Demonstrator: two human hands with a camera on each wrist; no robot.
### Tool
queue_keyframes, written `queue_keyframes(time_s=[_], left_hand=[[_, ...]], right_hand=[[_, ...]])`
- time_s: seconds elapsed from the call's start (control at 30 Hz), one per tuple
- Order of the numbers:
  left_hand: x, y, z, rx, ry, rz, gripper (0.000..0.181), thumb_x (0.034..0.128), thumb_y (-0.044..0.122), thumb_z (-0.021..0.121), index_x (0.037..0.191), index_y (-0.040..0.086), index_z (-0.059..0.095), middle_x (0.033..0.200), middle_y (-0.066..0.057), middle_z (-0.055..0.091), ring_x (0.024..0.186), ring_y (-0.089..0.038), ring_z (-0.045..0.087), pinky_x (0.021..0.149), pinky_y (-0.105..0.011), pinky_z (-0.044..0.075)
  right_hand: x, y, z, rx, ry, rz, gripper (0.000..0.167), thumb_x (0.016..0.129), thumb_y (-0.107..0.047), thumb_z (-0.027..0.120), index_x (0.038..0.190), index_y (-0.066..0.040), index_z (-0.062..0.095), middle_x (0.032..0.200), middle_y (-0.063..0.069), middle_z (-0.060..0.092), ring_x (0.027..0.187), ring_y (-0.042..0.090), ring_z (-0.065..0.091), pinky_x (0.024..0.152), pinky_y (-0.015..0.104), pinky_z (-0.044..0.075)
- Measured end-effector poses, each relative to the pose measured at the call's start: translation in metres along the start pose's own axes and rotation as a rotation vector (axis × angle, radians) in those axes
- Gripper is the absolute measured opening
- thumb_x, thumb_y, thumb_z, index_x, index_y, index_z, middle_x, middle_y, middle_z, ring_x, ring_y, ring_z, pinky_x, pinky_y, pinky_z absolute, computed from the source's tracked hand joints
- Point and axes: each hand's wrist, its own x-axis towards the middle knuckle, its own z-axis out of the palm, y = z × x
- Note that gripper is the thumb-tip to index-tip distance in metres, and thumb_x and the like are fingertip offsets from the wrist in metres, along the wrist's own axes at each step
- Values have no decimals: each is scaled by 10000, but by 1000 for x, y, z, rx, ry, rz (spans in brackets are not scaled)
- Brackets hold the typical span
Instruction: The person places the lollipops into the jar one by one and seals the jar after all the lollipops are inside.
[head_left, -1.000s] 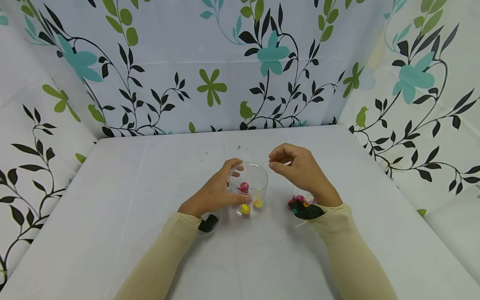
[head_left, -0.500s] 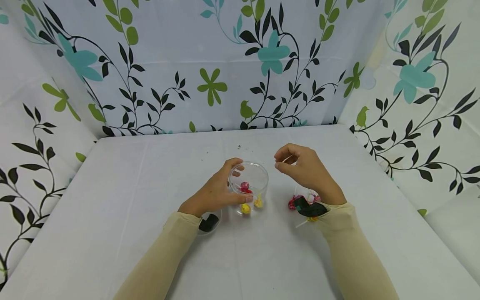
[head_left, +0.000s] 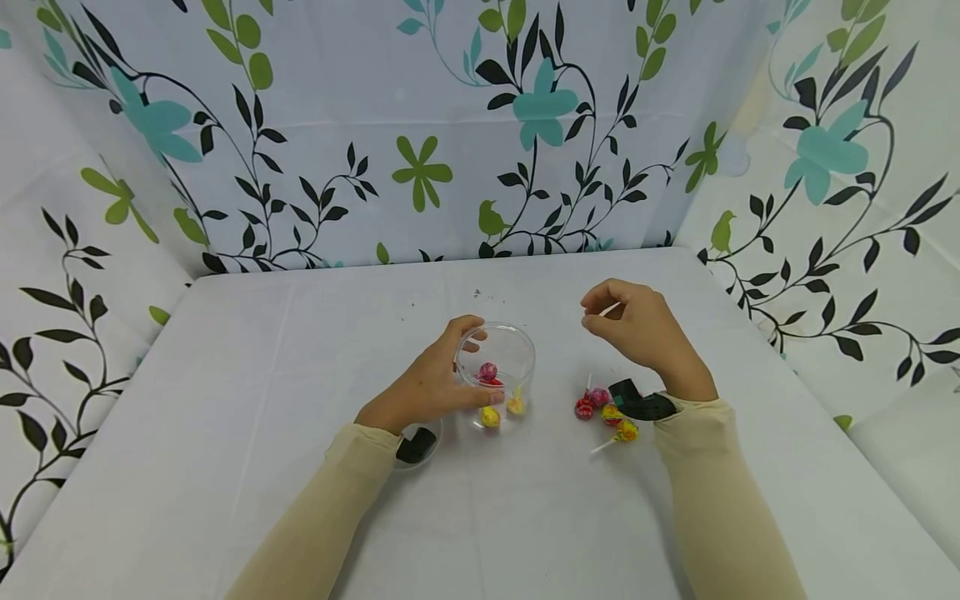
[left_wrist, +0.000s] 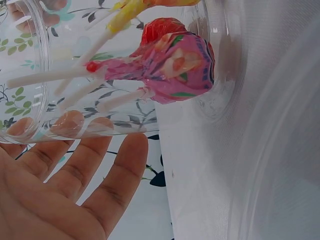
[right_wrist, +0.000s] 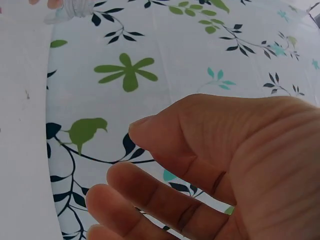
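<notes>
Head view, left hand point(head_left: 431, 383): here it is, curled round the clear cup point(head_left: 522, 372), thumb on the near side, fingers reaching behind the wall.
Head view, cup contents: mouth up, and inside I spot a pink lollipop point(head_left: 487, 371) with red just beneath, plus two yellow lollipops point(head_left: 490, 417) low down.
Head view, right hand point(head_left: 637, 325): up over the white table point(head_left: 225, 500), right of the cup and apart from it, fingers loosely bent, thumb near the forefinger.
Head view, loose lollipops point(head_left: 584, 409): a little cluster on the cloth between cup and right wrist, reds, pink and yellow, one white stick pointing our way.
Head view, round clear piece point(head_left: 440, 435): lying on the table, partly hidden under the left wrist.
Left wrist view, cup wall: fingertips pressing the clear side, and what a close look at the pink wrapper, white sticks towards the mouth!
Right wrist view, thumb and fingers: a narrow gap between them, the patterned curtain point(right_wrist: 125, 72) showing through; cup and left fingertips peep in at the top corner.
</notes>
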Motion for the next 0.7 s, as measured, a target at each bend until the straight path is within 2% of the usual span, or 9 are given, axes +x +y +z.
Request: queue_keyframes(time_s=[0.37, 0.6, 0.7], left_hand=[[-1, 1, 0, 1, -8, 2, 1005, 796, 508, 885, 1568, 326, 269, 1527, 93, 472, 1406, -173, 477, 1088, -544, 459], [0, 2, 0, 14, -8, -9, 1014, 803, 499, 883, 1580, 306, 261, 1554, 27, 466, 1423, -219, 473, 1084, -581, 456], [0, 1, 0, 10, -12, -17, 1017, 804, 507, 880, 1584, 301, 261, 1548, 51, 467, 1430, -229, 468, 1085, -574, 453]], right_hand=[[-3, 10, -10, -69, -29, 54, 204, 984, -152, 690, 1169, -66, 700, 1127, 146, 706, 978, 315, 676, 754, 357, 523], [-4, 26, -12, -150, -120, 125, 253, 987, -177, 670, 1210, -62, 695, 1156, 159, 685, 1016, 331, 630, 798, 410, 537], [-6, 37, -11, -173, -177, 165, 288, 979, -190, 674, 1231, -50, 692, 1177, 177, 679, 1012, 328, 625, 808, 428, 540]])
